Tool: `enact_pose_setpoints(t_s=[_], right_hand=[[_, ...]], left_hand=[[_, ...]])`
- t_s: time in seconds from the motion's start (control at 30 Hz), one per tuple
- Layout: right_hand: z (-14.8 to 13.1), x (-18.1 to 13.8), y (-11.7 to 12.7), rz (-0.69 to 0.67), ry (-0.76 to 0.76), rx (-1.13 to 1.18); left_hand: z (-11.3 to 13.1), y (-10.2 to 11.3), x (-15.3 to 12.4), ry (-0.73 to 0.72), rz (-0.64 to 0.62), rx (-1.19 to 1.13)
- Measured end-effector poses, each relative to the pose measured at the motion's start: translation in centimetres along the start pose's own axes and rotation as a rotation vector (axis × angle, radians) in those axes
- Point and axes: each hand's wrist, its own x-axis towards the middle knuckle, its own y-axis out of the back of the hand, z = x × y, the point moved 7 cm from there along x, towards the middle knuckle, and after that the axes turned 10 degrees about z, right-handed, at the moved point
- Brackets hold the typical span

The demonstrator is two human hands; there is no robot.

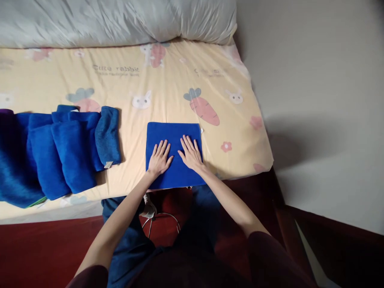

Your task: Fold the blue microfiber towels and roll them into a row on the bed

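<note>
A blue towel [174, 134] lies flat and square near the front edge of the bed, with a small white tag at its right side. My left hand [160, 158] rests palm down on its left half, fingers spread. On the right half, my right hand [191, 154] presses flat, its fingers stretched out too. Neither hand grips the cloth. To the left lies an overlapping row of folded blue towels [75, 156], and the rightmost folded towel [108, 136] is a duller blue with a white label.
The bed has a yellow sheet [168, 80] printed with rabbits and carrots. A grey rolled quilt [120, 22] runs along the far side. A pale wall [315, 88] stands to the right. Below the bed edge are a dark red floor [54, 248] and my legs.
</note>
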Motion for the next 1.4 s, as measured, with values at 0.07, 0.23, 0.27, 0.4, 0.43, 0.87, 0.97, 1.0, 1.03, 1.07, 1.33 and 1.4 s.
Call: enact_pose_setpoints(t_s=[0.07, 0.23, 0.27, 0.4, 0.43, 0.87, 0.97, 1.0, 1.03, 1.07, 1.33, 1.4], right_hand=[[0.4, -2.1, 0.2, -0.009, -0.044, -0.003], [2.8, -2.9, 0.1, 0.033, -0.131, -0.031], [3.0, -2.7, -0.1, 0.035, -0.136, -0.029], [3.7, -3.6, 0.2, 0.05, -0.26, -0.012], [3.9, -4.7, 0.6, 0.057, -0.303, -0.001], [0.4, -23.3, 9.0, 0.501, -0.222, 0.246], [0.2, -23.8, 9.2, 0.482, -0.195, 0.234], [0.1, -23.7, 9.2, 0.47, -0.181, 0.23], [-0.1, -23.6, 9.2, 0.458, -0.166, 0.227], [-0.3, -23.3, 9.1, 0.444, -0.149, 0.225], [-1.8, -20.6, 6.8, 0.286, -0.039, 0.242], [-1.9, -20.1, 6.3, 0.264, -0.042, 0.243]], left_hand=[[-0.5, 0.9, -2.4, 0.043, 0.006, 0.002], [-2.9, 3.4, -6.2, 0.127, 0.049, 0.029], [-3.0, 3.8, -7.0, 0.129, 0.051, 0.041], [-2.3, 5.6, -12.0, 0.111, 0.025, 0.096], [-2.1, 6.0, -13.7, 0.101, 0.016, 0.107], [0.8, 6.6, -23.9, 0.265, 0.285, 0.059], [1.5, 7.5, -22.4, 0.264, 0.315, 0.098], [1.7, 7.7, -21.9, 0.241, 0.308, 0.101], [1.9, 7.8, -21.4, 0.21, 0.293, 0.098], [2.1, 7.7, -20.8, 0.175, 0.273, 0.089], [1.7, 6.1, -17.1, 0.076, 0.075, 0.061], [1.4, 6.0, -16.8, 0.096, 0.044, 0.082]])
